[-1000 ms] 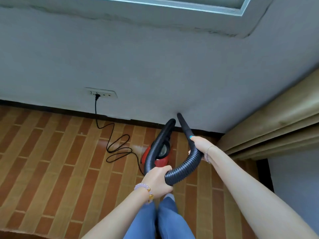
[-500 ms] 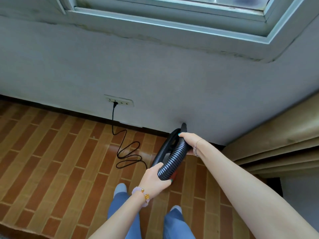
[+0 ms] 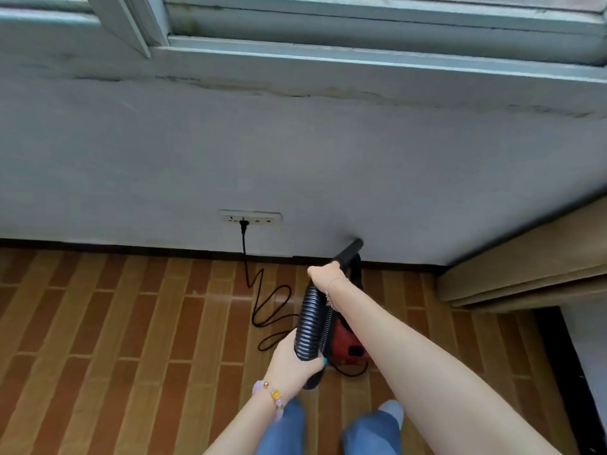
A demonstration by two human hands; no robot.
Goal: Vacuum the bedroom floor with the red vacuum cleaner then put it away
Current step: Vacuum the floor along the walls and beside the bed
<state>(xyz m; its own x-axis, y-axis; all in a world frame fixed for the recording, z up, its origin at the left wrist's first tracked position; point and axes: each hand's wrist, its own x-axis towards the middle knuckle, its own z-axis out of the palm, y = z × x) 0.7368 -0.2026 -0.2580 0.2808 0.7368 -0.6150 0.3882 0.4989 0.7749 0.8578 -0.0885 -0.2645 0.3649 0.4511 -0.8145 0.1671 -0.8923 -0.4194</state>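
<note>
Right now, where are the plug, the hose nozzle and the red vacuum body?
plug (image 3: 243,224), head view, on its black body.
hose nozzle (image 3: 349,251), head view, on the smooth tube near its tip.
red vacuum body (image 3: 344,336), head view, on its red shell.

A black hose (image 3: 307,323) of ribbed plastic carries a soft sheen; its nozzle (image 3: 349,252) is smooth and matt. The vacuum cleaner (image 3: 345,336) body is glossy red plastic. The floor (image 3: 131,323) looks like polished wood blocks, shiny. The wall (image 3: 295,159) is matt, uneven painted plaster, cracked below the pale painted window frame (image 3: 328,60). The trousers (image 3: 282,431) are blue denim.
</note>
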